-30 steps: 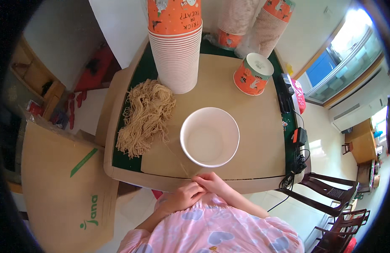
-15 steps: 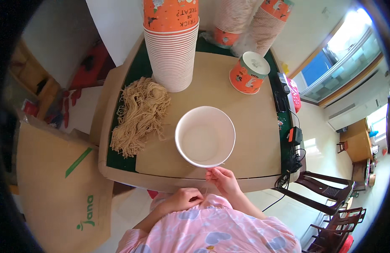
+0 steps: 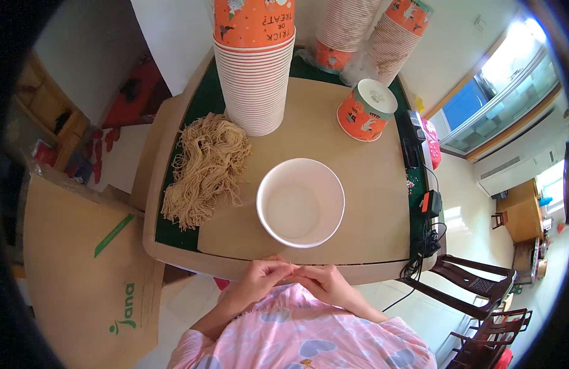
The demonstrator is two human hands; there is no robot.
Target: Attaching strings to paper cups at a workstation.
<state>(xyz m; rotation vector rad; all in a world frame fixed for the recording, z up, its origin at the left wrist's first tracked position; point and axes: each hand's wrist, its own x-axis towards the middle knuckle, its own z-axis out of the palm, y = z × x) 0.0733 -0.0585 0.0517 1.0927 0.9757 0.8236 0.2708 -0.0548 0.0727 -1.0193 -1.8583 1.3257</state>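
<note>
A white-lined paper bucket (image 3: 301, 203) stands mouth up on the brown board, near the front of the table. Just in front of it, by the table edge, my left hand (image 3: 264, 281) and my right hand (image 3: 323, 283) meet with fingertips pinched together. Whatever sits between the fingers is too small to make out. Left of the bucket lies a loose bundle of tan yarn (image 3: 206, 169). Behind the yarn rises a tall stack of nested orange paper buckets (image 3: 255, 86), upside down. One single orange and green bucket (image 3: 367, 111) sits upside down at the back right.
More nested bucket stacks (image 3: 392, 46) in clear plastic stand at the far edge. Along the right edge run a black adapter (image 3: 430, 203) and tangled cables (image 3: 420, 252). A large cardboard box (image 3: 91, 264) is at the left, a dark chair (image 3: 475, 280) at the right.
My right hand has left the bucket's near rim and come down toward me. My left hand has risen from my lap to meet it. The bucket stays in place.
</note>
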